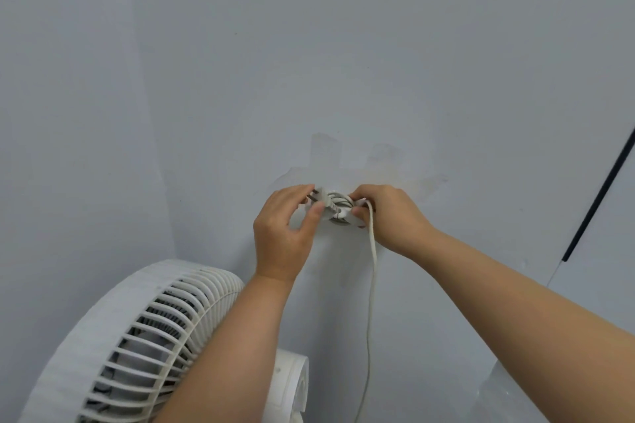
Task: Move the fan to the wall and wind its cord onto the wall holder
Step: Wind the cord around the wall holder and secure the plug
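Up on the wall, two hands hold a wound cord.

Both hands meet at the small white holder (338,213) stuck on the grey wall (309,62). The left hand (287,230) pinches the grey plug (321,203) between thumb and fingers. The right hand (388,216) is closed on the holder's side, where the white cord (372,271) is looped round and then hangs straight down. The white fan (137,343) stands low in the corner, close to the wall, under the left arm.
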The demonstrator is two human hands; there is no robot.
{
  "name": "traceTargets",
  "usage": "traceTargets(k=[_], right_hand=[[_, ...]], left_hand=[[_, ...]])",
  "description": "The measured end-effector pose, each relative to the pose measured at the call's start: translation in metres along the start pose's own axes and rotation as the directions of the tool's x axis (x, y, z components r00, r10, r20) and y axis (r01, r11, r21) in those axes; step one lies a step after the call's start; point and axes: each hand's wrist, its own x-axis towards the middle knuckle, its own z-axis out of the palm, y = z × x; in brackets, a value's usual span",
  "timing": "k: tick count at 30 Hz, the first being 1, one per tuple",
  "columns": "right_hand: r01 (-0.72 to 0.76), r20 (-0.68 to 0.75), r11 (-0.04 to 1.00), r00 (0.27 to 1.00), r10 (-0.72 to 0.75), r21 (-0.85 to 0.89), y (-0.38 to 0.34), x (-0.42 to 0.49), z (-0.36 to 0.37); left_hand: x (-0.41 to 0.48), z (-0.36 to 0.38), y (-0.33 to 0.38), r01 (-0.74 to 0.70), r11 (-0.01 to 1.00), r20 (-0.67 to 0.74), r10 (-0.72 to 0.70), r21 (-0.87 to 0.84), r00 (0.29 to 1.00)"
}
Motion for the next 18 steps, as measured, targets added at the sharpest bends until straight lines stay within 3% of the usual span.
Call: traceTargets(k=[6, 18], right_hand=[[-0.037, 0.006, 0.999, 0.999, 0.037, -0.014, -0.003, 0.003, -0.004], [-0.098, 0.047, 0.993, 0.994, 0.101, -0.060, -0.012, 0.009, -0.010]], left_hand=[[-0.003, 0.007, 0.008, -0.124, 0.992, 0.214, 0.113, 0.035, 0.970], [-0.012, 0.016, 0.017, -0.023, 0.995, 0.406, -0.019, 0.098, 0.914]])
